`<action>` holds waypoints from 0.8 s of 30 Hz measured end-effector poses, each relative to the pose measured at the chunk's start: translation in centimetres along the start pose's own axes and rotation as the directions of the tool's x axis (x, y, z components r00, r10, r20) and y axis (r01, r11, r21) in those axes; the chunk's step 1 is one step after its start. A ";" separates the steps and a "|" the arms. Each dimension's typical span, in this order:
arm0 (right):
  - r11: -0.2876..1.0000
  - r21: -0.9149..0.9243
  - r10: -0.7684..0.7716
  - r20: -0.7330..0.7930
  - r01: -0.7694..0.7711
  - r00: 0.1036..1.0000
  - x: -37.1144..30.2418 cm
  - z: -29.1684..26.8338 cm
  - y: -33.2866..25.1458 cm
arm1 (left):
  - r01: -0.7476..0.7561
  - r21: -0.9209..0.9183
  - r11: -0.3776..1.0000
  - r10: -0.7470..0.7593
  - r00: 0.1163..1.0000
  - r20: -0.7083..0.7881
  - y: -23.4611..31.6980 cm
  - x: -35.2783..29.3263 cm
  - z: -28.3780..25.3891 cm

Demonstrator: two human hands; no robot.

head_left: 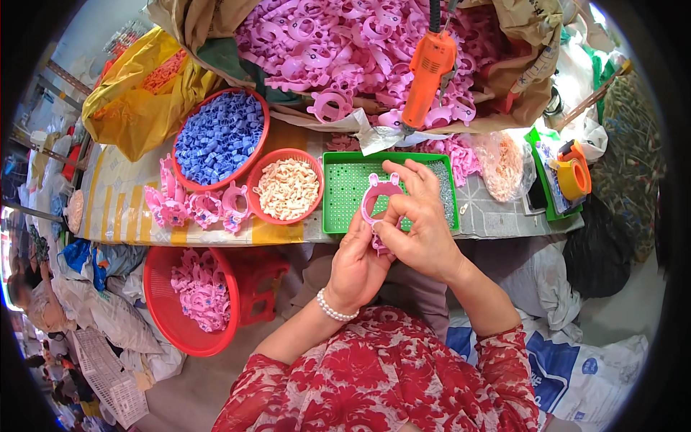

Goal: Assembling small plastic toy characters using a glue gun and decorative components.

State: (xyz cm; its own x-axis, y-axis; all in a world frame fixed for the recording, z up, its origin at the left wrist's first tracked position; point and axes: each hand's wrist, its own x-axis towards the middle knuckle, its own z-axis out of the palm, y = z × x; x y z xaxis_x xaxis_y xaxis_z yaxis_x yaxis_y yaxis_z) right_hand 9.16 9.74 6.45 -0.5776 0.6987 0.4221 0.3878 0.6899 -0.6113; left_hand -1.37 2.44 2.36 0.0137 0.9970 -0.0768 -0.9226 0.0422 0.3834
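A pink plastic ring-shaped part with small rounded ears is held upright over the near edge of the green tray. My left hand grips its lower end from below. Against its right side, the thumb and forefinger of my right hand pinch, with the other fingers raised. Whether a smaller piece lies between those fingertips is hidden. Small grey metal pieces fill the tray's right-hand compartment. Just left of the tray stands a red basket of cream-coloured small parts.
An orange electric screwdriver hangs above the tray, before a big sack of pink parts. Blue clips fill a round basket; several pink pieces lie nearby. A red basket stands below. Orange tape sits right.
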 end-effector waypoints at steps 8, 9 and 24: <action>0.987 0.135 0.090 -0.008 -0.089 0.996 -0.9 1.2 0.3 | -0.135 0.123 0.983 0.139 0.990 -0.031 -0.5 -0.1 -0.1; 0.987 0.135 0.092 -0.012 -0.090 0.996 -1.0 1.1 0.3 | -0.143 0.130 0.981 0.145 0.989 -0.011 -0.4 -0.1 -0.7; 0.987 0.162 0.025 -0.028 -0.020 0.999 0.6 -1.7 1.2 | 0.040 0.020 0.999 -0.042 0.993 0.108 0.2 -0.9 -1.0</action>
State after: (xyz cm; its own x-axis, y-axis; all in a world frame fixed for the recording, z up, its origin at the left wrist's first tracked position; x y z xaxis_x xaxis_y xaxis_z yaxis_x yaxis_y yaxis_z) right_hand 10.50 11.30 7.07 -0.5476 0.7207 0.4252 0.2779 0.6359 -0.7200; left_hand -2.01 1.47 1.56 0.0937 0.9956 0.0067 -0.9134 0.0833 0.3985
